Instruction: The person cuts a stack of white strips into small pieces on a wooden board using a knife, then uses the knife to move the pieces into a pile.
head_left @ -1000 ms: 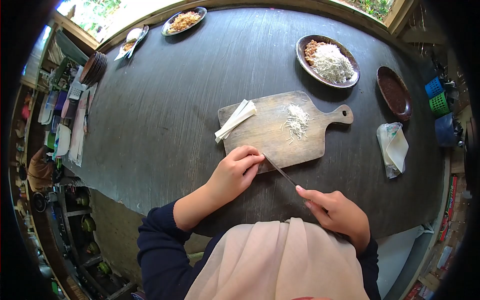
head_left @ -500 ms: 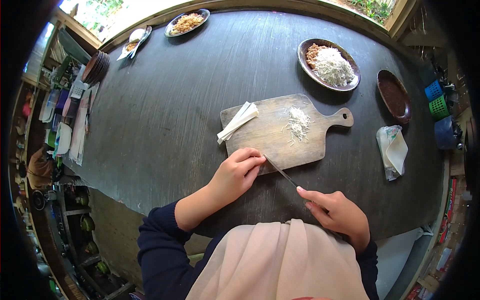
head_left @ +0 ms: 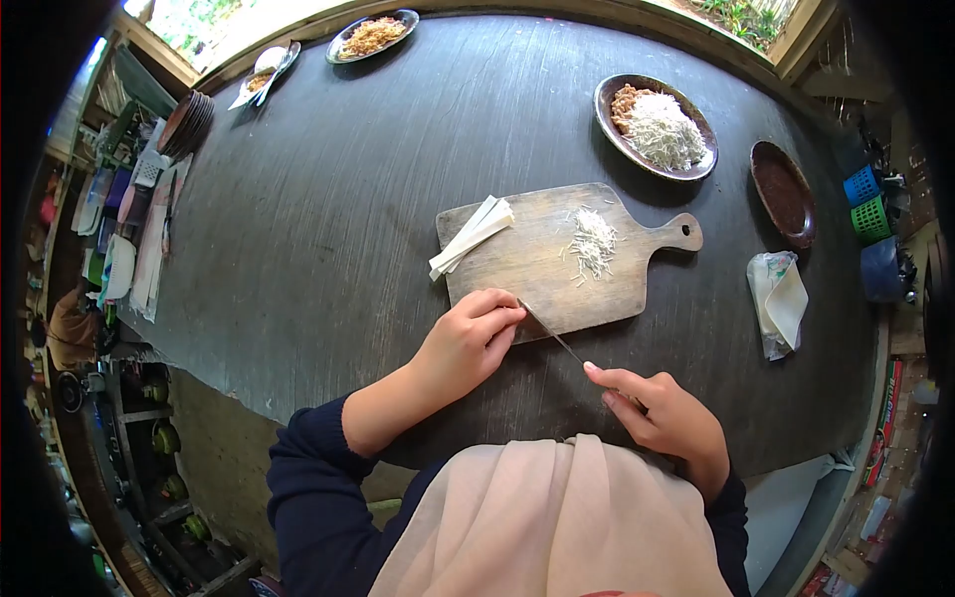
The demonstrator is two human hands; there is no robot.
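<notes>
My right hand (head_left: 668, 418) is closed around the handle of a thin knife (head_left: 553, 336), whose blade slants up and left. At the blade's far end, the fingers of my left hand (head_left: 476, 333) pinch together against the tip, over the near edge of the wooden cutting board (head_left: 537, 264). Whether anything else sits in that pinch is hidden. Several flat white strips (head_left: 473, 237) lie stacked at the board's left side. A small heap of fine white shreds (head_left: 593, 244) rests toward its right, near the handle.
Beyond the board stands a brown plate (head_left: 604, 119) with white shreds and brownish pieces. To the right are an oval brown dish (head_left: 783, 194) and a plastic packet (head_left: 778, 303). A plate of shredded food (head_left: 373, 38) and a smaller dish (head_left: 267, 75) sit at the far left.
The knife has shifted slightly left, its tip now reaching farther in at my left fingertips. My right hand has moved a little up and left with it.
</notes>
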